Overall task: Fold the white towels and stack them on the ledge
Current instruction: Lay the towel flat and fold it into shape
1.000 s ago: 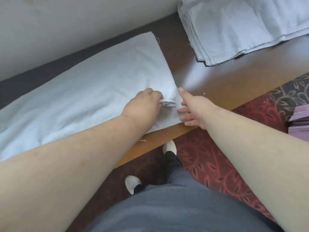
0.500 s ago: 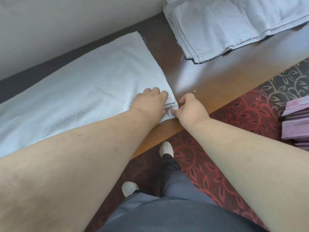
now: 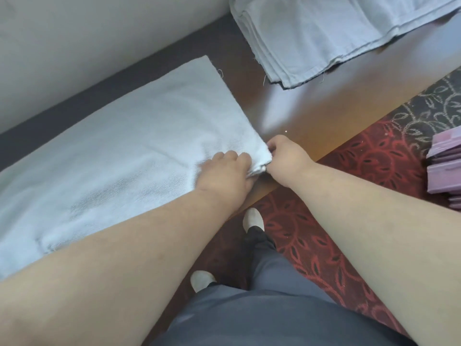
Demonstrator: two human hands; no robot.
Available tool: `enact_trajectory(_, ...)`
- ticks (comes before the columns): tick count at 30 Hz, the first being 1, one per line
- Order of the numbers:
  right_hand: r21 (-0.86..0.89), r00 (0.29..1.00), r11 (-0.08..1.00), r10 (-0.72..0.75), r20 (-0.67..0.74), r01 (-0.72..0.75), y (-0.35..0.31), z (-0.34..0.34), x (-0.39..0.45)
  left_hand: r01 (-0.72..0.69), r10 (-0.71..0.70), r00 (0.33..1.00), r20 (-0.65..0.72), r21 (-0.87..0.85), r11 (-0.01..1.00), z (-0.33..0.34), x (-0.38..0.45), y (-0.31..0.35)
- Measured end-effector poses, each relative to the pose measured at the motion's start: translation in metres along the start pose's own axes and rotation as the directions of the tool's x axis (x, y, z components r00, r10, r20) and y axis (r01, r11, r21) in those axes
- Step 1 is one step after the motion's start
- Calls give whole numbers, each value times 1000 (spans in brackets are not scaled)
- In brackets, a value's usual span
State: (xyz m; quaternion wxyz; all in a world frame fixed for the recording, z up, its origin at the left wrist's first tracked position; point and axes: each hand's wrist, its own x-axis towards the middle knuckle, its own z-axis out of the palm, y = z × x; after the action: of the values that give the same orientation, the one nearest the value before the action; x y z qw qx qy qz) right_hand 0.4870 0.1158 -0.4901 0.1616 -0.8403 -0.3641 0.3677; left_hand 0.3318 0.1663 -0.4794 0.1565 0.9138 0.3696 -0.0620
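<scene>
A white towel [image 3: 119, 151] lies spread flat along the brown wooden ledge [image 3: 324, 116], running from the left edge to the middle. My left hand [image 3: 224, 173] rests on its near right corner with the fingers curled into the cloth. My right hand [image 3: 287, 156] pinches the same corner from the right side, where the layered edge bunches between both hands. A stack of folded white towels [image 3: 336, 33] sits on the ledge at the top right.
A pale wall [image 3: 74, 46] runs behind the ledge. Below the ledge's front edge is red patterned carpet [image 3: 349, 183]. A pile of purple items [image 3: 446, 168] stands at the right edge. My legs and white shoes [image 3: 253, 219] are under the ledge's edge.
My right hand went from open fingers beside the corner to a pinch on the corner. My left hand stayed on the corner. The view shifted, so the folded stack sits further left.
</scene>
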Motion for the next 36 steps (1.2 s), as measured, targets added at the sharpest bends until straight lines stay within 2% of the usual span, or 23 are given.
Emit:
enact_trajectory(2, 109, 998, 993, 40, 42, -45, 0, -6, -3, 18, -19, 1000, 24, 65, 998, 5, -1, 2)
enact_trajectory(4, 277, 990, 951, 136, 30, -139, -5, -9, -4, 25, -25, 1000, 8, 56, 998, 5, 0, 6)
enact_trajectory(6, 410, 971, 893, 231, -64, -185, -12, -10, -4, 6, -8, 1000, 25, 57, 998, 6, 0, 8)
enact_trajectory(7, 384, 965, 913, 212, -154, -139, -16, -9, -6, -24, 21, 999, 40, 66, 998, 6, -2, 9)
enact_trajectory(8, 268, 957, 963, 106, -269, -31, -21, -5, -10, -59, 56, 997, 49, 62, 996, 6, -5, 9)
enact_trajectory(9, 92, 932, 990, -71, -356, 110, -27, -2, -14, -85, 83, 995, 46, 40, 996, 6, -9, 8)
enact_trajectory(10, -82, 893, 965, -261, -367, 248, -35, 3, -17, -97, 96, 995, 35, 12, 995, 5, -14, 6)
enact_trajectory(11, -192, 863, 914, -401, -306, 356, -45, 10, -20, -102, 102, 995, 9, -7, 995, 4, -19, 2)
enact_trajectory(12, -227, 859, 876, -469, -205, 425, -55, 16, -21, -102, 102, 994, -28, -6, 995, 2, -26, -3)
enact_trajectory(14, -225, 897, 873, -442, 7, 432, -76, 28, -20, -68, 70, 992, -103, 24, 997, -1, -42, -21)
enact_trajectory(16, -376, 926, 847, -328, 187, 376, -95, 37, -16, -10, 11, 990, -144, 6, 1000, -4, -65, -45)
enact_trajectory(17, -501, 930, 786, -270, 249, 362, -105, 40, -13, 29, -32, 986, -163, -18, 999, -5, -79, -58)
enact_trajectory(19, -690, 948, 650, -192, 255, 318, -129, 43, -10, 153, -165, 968, -187, -79, 985, -9, -106, -87)
enact_trajectory(21, -753, 950, 584, -243, 194, 303, -160, 50, -11, 336, -353, 919, -173, -123, 934, -11, -133, -116)
enact_trajectory(23, -737, 898, 549, -401, 180, 393, -188, 70, -15, 520, -536, 832, -145, -139, 843, -10, -159, -141)
enact_trajectory(25, -671, 797, 484, -535, 282, 562, -211, 99, -21, 664, -678, 726, -116, -138, 735, -7, -183, -159)
enact_trajectory(28, -518, 632, 387, -617, 470, 763, -238, 143, -30, 771, -788, 603, -124, -167, 615, -1, -213, -172)
enact_trajectory(30, -464, 555, 320, -607, 569, 826, -249, 168, -27, 808, -835, 534, -132, -209, 550, 4, -230, -178)
enact_trajectory(33, -514, 544, 207, -486, 684, 832, -246, 189, -5, 872, -911, 398, -111, -263, 413, 10, -246, -186)
enact_trajectory(34, -534, 545, 165, -455, 704, 829, -239, 190, 6, 888, -925, 370, -89, -260, 380, 12, -248, -188)
enact_trajectory(36, -548, 531, 107, -453, 716, 830, -224, 186, 23, 897, -927, 373, -36, -243, 370, 14, -246, -190)
